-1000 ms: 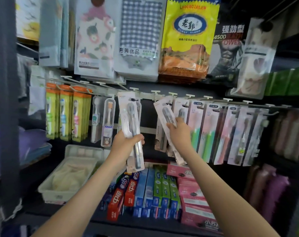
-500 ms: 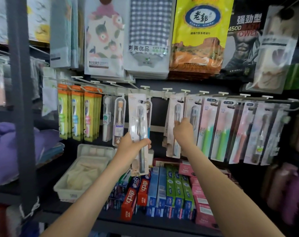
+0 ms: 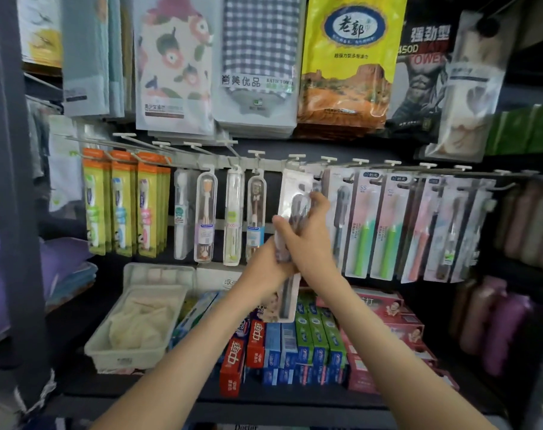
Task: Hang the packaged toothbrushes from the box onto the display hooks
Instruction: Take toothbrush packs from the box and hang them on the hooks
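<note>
A clear packaged toothbrush with a dark brush stands upright in front of the hook rail. My left hand grips its lower middle. Fingers of my right hand curl round its upper part. The pack's top sits just under a white hook, and I cannot tell whether it is threaded on. Hanging left of it are slim single-brush packs, and to the right are pink packs with green brushes. The box is out of view.
Toothpaste cartons line the shelf right under my hands. A white basket holding cloth sits at lower left. Bagged towels hang above the hooks. Yellow-green brush packs hang further left, beside a dark upright post.
My left hand has carried its pack rightward and up to meet my right hand. The right hand has left the hanging packs and now holds that same pack.
</note>
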Tool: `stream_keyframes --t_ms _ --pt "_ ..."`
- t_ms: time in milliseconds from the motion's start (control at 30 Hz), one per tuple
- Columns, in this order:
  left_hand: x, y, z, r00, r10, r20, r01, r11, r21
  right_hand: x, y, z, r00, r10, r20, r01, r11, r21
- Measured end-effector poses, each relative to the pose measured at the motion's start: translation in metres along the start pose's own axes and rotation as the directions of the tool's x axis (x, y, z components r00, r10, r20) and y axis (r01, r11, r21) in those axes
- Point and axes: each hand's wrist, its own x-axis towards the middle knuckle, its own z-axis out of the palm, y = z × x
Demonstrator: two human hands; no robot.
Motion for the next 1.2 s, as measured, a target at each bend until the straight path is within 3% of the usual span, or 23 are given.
stream_keyframes --t_ms 233,333,433,633,733,833,1000,1200 --pt "0.014 -0.007 0.011 0.986 -0.044 0.163 0.009 0.978 0.211 0.021 0.018 -0.027 1.000 0.025 0.005 -0.022 0.958 -0.286" --pt "0.016 -0.013 0.005 0.999 -0.016 0.042 0.000 0.939 0.344 0.031 0.027 -0.038 0.994 -0.004 0.109 0.063 0.842 -0.536" --pt "0.023 -0.013 -0.006 0.989 0.109 -0.103 -0.043 0.864 0.501 0.045 0.032 -0.042 0.991 -0.063 0.114 0.123 0.752 -0.648" --pt "0.048 0.012 -0.029 0.895 0.398 -0.200 -0.137 0.674 0.726 0.068 0.040 -0.029 0.993 -0.108 0.044 0.107 0.707 -0.699" --pt "0.064 0.025 -0.032 0.828 0.548 -0.121 -0.224 0.521 0.823 0.074 0.043 -0.020 0.993 -0.097 -0.068 0.030 0.759 -0.651" --pt "0.082 0.032 -0.030 0.811 0.585 -0.007 -0.290 0.413 0.863 0.081 0.047 -0.015 0.989 -0.078 -0.128 -0.024 0.757 -0.653" --pt "0.099 0.027 -0.027 0.838 0.545 0.034 -0.283 0.380 0.880 0.089 0.050 -0.004 0.986 -0.024 -0.163 -0.103 0.682 -0.724" --pt "0.090 0.018 -0.027 0.810 0.585 0.047 -0.315 0.366 0.876 0.087 0.065 0.008 0.987 -0.049 -0.153 -0.084 0.655 -0.751"
